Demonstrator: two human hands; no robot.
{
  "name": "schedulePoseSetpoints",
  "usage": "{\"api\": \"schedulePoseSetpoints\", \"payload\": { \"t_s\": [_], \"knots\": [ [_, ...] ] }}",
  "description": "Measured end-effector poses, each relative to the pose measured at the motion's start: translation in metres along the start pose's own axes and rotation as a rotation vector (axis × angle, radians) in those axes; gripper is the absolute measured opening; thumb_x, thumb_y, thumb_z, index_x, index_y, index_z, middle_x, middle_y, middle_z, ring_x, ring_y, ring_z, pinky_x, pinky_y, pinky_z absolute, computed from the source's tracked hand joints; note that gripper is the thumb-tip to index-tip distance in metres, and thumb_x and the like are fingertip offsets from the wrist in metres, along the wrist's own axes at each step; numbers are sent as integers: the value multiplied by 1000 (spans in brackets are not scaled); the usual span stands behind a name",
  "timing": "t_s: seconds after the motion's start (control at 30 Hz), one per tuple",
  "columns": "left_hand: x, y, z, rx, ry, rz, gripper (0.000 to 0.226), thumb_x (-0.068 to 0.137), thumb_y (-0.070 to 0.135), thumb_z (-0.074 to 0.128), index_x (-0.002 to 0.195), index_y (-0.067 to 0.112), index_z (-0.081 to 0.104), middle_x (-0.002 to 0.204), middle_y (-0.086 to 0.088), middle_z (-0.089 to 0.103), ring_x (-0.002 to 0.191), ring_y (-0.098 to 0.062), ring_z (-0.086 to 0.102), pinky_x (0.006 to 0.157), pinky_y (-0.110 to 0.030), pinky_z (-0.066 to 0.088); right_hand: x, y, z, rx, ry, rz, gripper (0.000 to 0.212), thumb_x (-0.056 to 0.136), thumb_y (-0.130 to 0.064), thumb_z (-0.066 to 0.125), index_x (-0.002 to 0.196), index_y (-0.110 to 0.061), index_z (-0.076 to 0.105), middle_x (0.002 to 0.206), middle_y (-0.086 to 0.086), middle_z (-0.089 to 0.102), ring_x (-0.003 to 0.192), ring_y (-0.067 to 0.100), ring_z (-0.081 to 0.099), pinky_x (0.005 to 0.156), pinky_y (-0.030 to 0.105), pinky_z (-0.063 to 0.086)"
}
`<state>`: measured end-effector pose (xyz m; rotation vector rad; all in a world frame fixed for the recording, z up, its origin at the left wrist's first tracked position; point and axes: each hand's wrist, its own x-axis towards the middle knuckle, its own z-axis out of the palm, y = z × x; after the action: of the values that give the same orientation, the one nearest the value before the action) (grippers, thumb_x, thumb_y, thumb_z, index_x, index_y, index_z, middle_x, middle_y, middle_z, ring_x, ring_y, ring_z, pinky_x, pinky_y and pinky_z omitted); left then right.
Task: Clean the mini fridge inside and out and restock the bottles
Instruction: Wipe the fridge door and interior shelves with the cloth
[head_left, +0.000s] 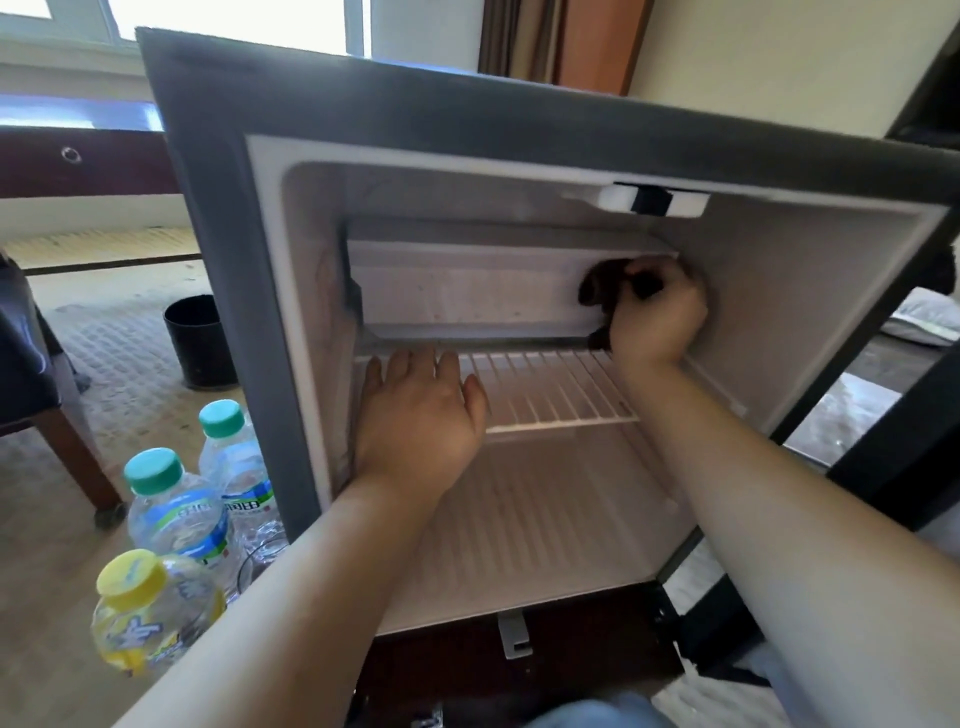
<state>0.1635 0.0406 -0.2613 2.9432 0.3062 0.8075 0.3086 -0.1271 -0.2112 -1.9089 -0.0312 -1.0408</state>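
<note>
The left hand, right hand and both forearms are bare; blue denim-like fabric shows below.

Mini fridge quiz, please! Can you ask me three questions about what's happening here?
1. True or false: the bottles stand inside the mini fridge.
2. Which hand grips the dark cloth? A left, B right.
3. Fill in: the left hand lies flat on the wire ____.
Key: 1 false, they stand on the floor; 2 B, the right hand; 3 shelf.
</note>
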Motion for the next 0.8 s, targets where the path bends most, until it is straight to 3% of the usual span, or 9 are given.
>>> {"api": "schedulePoseSetpoints", "payload": {
  "t_s": [0.1,0.3,0.37,0.43,0.53,0.63,0.7,0.8],
  "knots": [
    [1,0,0,-18,-5,1,51,90,33,30,107,4,68,101,-20,67,93,-36,61,88,-48,47,-10,-6,6,36,-25,15,19,72,4,63,84,-7,71,98,16,66,89,25,60,75,14,34],
    [-4,1,-8,-49,-11,15,48,90,36,30,108,3,60,98,-17,65,91,-31,60,83,-37,47,-54,-57,39,33,-295,-323,15,70,-3,75,84,-9,75,91,9,67,88,26,60,77,23,42],
    [-8,-1,-12,-42,0,71,50,91,38,29,114,4,57,105,-15,64,100,-29,58,90,-37,45,-59,-66,37,72,-363,-373,16,72,-5,76,87,-9,75,92,9,67,88,24,60,79,22,42],
    [-14,-4,-15,-41,-14,113,54,93,41,26,119,5,56,114,-15,63,110,-29,56,106,-39,37,-51,-56,25,93,-362,-333,16,74,-5,75,90,-9,75,96,10,66,90,24,61,81,20,42],
    [-29,-8,-19,-19,-57,80,61,93,43,20,125,4,54,128,-17,57,123,-32,50,115,-40,22,-16,-20,-4,5,-183,-138,18,76,-5,71,93,-11,75,100,13,67,93,26,63,82,19,39],
    [-45,-7,-15,54,-60,53,64,91,43,25,122,-2,58,130,-25,56,120,-41,53,108,-50,33,8,1,-20,-118,-180,17,19,83,-9,65,100,-7,74,101,15,71,96,29,65,78,18,38],
    [-49,-6,-12,37,-22,41,62,91,42,30,123,-3,59,131,-26,55,120,-42,53,107,-52,31,0,-10,-13,-109,-239,-32,18,83,-9,66,98,-6,74,99,15,72,95,28,66,75,14,36],
    [-52,-7,-11,1,24,31,59,90,40,33,122,-2,59,130,-23,57,121,-37,54,112,-45,24,-42,-52,18,4,-379,-262,14,79,-11,71,92,-7,75,95,14,70,90,27,64,82,23,44]
  ]
}}
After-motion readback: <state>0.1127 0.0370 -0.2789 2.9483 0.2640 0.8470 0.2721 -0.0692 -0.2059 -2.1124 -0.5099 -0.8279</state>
